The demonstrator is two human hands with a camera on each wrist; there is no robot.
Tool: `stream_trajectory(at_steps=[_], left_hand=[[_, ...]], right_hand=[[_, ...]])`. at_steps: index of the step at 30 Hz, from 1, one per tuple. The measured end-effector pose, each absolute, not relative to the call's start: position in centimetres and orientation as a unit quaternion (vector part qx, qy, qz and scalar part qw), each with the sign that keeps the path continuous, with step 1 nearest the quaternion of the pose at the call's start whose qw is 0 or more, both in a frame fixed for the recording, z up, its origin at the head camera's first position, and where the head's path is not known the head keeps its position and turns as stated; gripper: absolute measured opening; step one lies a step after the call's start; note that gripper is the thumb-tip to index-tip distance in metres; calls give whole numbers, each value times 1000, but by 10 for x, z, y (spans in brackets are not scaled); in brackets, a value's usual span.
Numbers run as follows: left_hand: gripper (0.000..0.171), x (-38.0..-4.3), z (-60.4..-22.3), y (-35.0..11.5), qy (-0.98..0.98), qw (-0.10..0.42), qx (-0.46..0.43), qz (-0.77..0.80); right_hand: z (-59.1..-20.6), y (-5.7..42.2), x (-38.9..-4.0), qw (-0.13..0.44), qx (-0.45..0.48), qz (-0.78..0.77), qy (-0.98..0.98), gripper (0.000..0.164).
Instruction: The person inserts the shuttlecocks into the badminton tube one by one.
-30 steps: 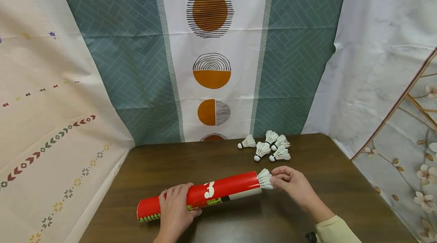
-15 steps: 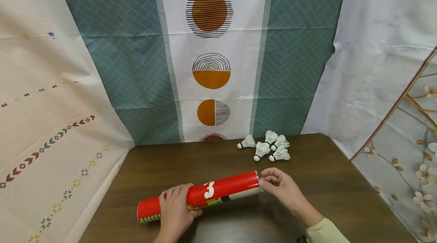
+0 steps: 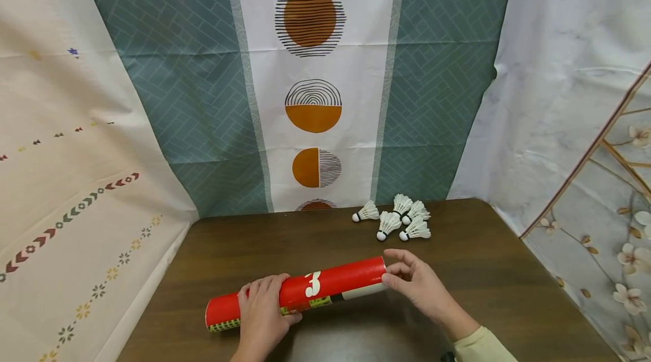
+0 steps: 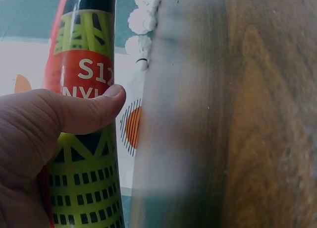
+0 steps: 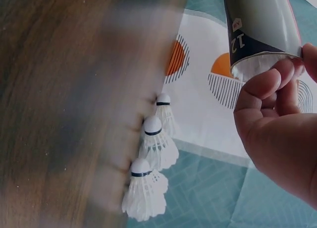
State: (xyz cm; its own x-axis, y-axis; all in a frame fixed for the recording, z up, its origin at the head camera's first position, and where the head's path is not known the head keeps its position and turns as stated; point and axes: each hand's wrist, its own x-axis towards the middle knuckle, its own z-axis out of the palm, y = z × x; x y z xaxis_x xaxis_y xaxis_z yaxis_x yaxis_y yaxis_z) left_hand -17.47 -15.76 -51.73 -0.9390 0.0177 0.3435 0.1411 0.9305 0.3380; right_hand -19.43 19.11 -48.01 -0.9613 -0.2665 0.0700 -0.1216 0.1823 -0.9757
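My left hand [image 3: 264, 311] grips a red shuttlecock tube [image 3: 351, 278] around its left half, just over the table. In the left wrist view, the thumb lies across the printed yellow-green and red side of the tube [image 4: 89, 178]. The tube slants up to the right, toward my right hand [image 3: 422, 288]. In the right wrist view, that hand's curved fingertips are at the tube's open mouth, with the thumb beside its outer rim. A pale, whitish inside [image 5: 247, 68] shows there; the rest of the inside is hidden.
Several white shuttlecocks [image 3: 389, 224] lie loose at the back right of the dark wooden table [image 3: 244, 249]. A patterned cloth [image 3: 315, 68] hangs behind the table edge, with more cloth at both sides.
The shuttlecock that stuck out of the tube's right end has slid inside, out of sight in the head view. My right hand followed it left to the mouth; my left hand kept its grip.
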Motion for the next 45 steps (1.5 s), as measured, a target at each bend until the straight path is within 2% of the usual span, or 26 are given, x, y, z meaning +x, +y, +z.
stream_trajectory(at_steps=[4, 9, 16, 21, 24, 29, 34, 38, 45], left_hand=[[86, -175, -519, -158, -968, 168, -40, -182], [86, -175, -520, -157, -968, 166, -40, -184], [86, -175, -521, -156, -969, 163, -41, -184], [86, -175, -521, -158, -969, 159, -40, -185], [87, -175, -520, -160, -968, 162, -38, -186], [87, -174, -520, -163, -968, 164, -36, -186], [86, -173, -519, -165, -968, 165, -36, -185], [86, -173, -518, -165, -969, 164, -36, -184], [87, -174, -519, -165, -969, 162, -33, -184]], right_hand=[[-482, 192, -193, 94, -168, -623, 759, 72], [-486, 194, -193, 127, -219, -630, 734, 72], [-484, 197, -194, 134, -217, -638, 727, 72], [-481, 204, -197, 121, -208, -624, 743, 66], [-479, 213, -203, 94, -190, -616, 758, 58], [-477, 236, -225, 17, -98, -579, 810, 51], [-480, 267, -251, -30, -17, -510, 860, 49], [-485, 288, -267, -38, -4, -467, 884, 50], [-494, 301, -290, -10, -26, -458, 888, 49]])
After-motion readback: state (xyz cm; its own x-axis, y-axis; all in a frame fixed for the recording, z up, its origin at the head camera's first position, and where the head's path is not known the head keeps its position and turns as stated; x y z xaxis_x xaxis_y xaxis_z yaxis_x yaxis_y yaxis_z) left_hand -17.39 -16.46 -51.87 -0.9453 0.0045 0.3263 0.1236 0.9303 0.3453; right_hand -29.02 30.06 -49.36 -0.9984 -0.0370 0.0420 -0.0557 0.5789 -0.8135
